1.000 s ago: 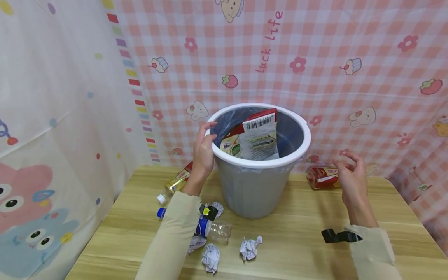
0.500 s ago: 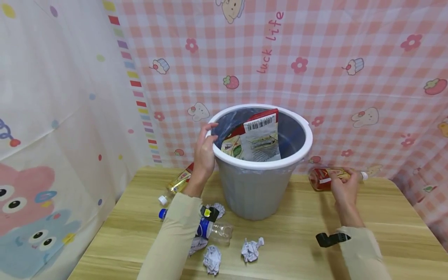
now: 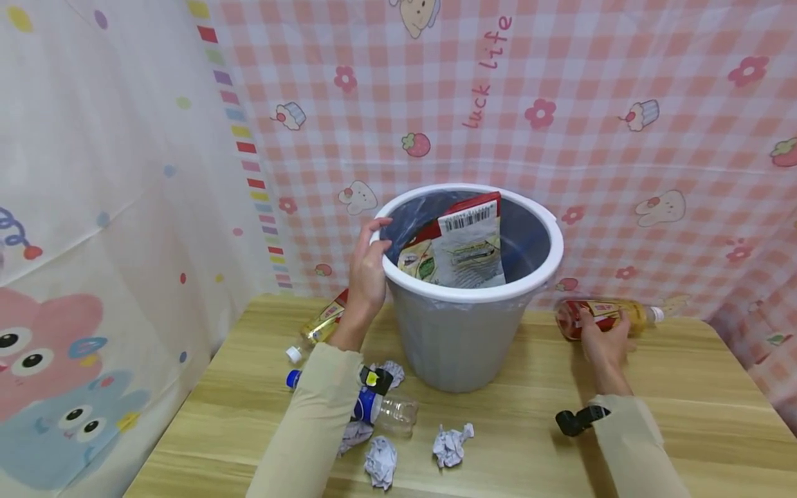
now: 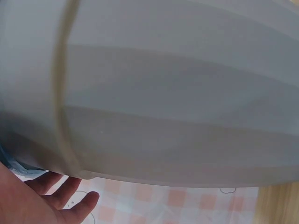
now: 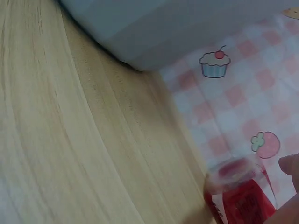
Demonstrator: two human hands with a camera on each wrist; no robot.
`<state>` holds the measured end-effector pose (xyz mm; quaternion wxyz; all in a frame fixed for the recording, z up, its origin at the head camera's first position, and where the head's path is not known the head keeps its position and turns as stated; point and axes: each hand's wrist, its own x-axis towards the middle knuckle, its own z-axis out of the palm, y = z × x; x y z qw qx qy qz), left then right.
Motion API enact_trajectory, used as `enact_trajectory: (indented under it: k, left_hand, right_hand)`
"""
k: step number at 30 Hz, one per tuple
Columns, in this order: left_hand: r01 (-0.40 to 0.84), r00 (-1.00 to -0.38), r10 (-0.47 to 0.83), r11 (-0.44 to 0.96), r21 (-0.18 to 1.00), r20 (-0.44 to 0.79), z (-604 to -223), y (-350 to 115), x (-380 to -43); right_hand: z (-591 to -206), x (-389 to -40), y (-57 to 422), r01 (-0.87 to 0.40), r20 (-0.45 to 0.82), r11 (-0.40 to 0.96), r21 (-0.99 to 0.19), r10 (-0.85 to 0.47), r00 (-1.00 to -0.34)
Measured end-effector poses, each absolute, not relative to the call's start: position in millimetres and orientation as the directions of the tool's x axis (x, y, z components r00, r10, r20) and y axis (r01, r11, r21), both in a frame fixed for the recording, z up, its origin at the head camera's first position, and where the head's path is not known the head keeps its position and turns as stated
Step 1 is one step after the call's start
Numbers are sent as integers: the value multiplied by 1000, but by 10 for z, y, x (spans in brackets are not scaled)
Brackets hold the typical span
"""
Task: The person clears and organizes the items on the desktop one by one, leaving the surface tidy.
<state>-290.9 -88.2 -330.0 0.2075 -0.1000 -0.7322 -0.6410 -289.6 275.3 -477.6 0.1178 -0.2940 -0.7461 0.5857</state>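
Head view, dial centred on the waste bin (image 3: 461, 339), twelve toward the checked cloth (image 3: 311, 159): at 7 o'clock, blue-capped bottle (image 3: 369, 407) largely hidden behind the left sleeve (image 3: 311, 422), with only cap, part of label and clear end showing. At 8 o'clock, yellowish bottle (image 3: 324, 324), far end lost behind the left hand (image 3: 367, 273). Crumpled paper balls (image 3: 381, 462) between 6 and 8 o'clock, one partly covered by the same sleeve. Inside the bin, packets (image 3: 470, 242) leaning, lower ends out of sight. Left wrist view mostly filled by bin wall; right wrist view cutting off both bottle and hand.

Left hand at 9 o'clock, fingers curled over the bin's rim, holding it. Right hand (image 3: 605, 346) at 4 o'clock, thumb and fingers apart over the label of the red-labelled bottle (image 3: 602, 311); cannot tell whether gripping firmly.

Red-labelled bottle on its side near the table's back edge, cap toward 3 o'clock, just beside the cloth. Stretch of wood between bin and right sleeve (image 3: 638, 449); right table edge at 4 o'clock, beyond the cap.

Underneath, pale wood-grain table (image 3: 529, 443); at 10 o'clock, white cartoon-printed cloth (image 3: 124, 173).
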Motion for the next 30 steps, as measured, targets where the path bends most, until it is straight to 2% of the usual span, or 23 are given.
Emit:
enact_trajectory:
  k: [19, 30]
  left_hand:
    - [408, -898, -111, 146, 901, 425, -3305, -876, -2906]
    - [404, -896, -124, 173, 898, 427, -3302, -878, -2898]
  right_hand:
    - [-4811, -3079, 2639, 459, -267, 211, -863, 581, -769]
    - [-4815, -3042, 2706, 400, -247, 195, -895, 531, -811]
